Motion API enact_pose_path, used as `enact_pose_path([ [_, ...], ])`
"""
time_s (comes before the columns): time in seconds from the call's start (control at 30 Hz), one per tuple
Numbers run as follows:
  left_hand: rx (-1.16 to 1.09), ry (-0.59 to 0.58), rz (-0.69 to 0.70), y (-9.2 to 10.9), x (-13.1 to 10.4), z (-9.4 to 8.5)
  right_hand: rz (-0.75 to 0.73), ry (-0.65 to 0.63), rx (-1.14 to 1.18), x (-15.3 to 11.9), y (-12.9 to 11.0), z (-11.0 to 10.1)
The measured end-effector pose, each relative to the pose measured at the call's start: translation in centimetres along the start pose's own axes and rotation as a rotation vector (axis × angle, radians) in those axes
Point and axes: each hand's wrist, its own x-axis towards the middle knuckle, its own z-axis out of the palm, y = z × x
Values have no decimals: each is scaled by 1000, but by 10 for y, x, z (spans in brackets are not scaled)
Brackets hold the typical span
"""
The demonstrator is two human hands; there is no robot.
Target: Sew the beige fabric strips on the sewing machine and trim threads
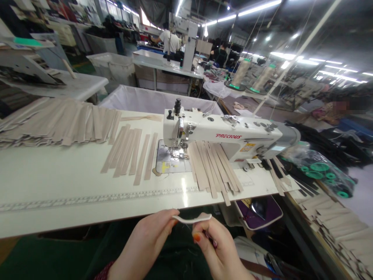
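Note:
Between my two hands, in front of the table edge, a short beige fabric strip (pixel 188 221) is held edge-on and slightly bent. My left hand (pixel 153 237) pinches its left end between thumb and fingers. On the other end, my right hand (pixel 214 241) is closed, with its thumb below the strip. Beyond them stands a white sewing machine (pixel 210 132) on the white table (pixel 58 175). Loose beige strips (pixel 125 151) lie left of its needle plate (pixel 171 165), and more strips (pixel 215 167) are spread under its arm.
A large pile of strips (pixel 67 122) covers the table's back left. A purple-lined bin (pixel 262 212) hangs below the table at right. Thread cones (pixel 240 74) and a bag of green-ended spools (pixel 323 169) are further right. People work in the background.

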Motion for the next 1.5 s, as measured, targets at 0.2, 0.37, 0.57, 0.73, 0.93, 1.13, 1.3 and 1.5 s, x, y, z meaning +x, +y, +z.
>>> enact_pose_path([
  [0.2,-610,-102,-404,22,4,11,-117,272,-30,0,-5,-6],
  [0.37,-729,-75,-456,33,4,10,-68,339,-381,-4,10,-8],
  [0.57,-806,-32,-473,46,3,10,-306,269,-636,2,19,-1],
  [0.73,-778,-39,-480,48,2,10,-360,258,-643,5,14,4],
  [0.93,-788,-137,-419,33,1,6,-354,330,-490,3,15,5],
  [1.13,-1098,-46,-510,23,-1,15,-244,377,-421,1,21,7],
  [1.3,-1137,-95,-460,28,-1,22,-296,347,-469,6,18,9],
  [1.5,-1003,-120,-449,25,-3,23,-328,335,-534,7,16,9],
])
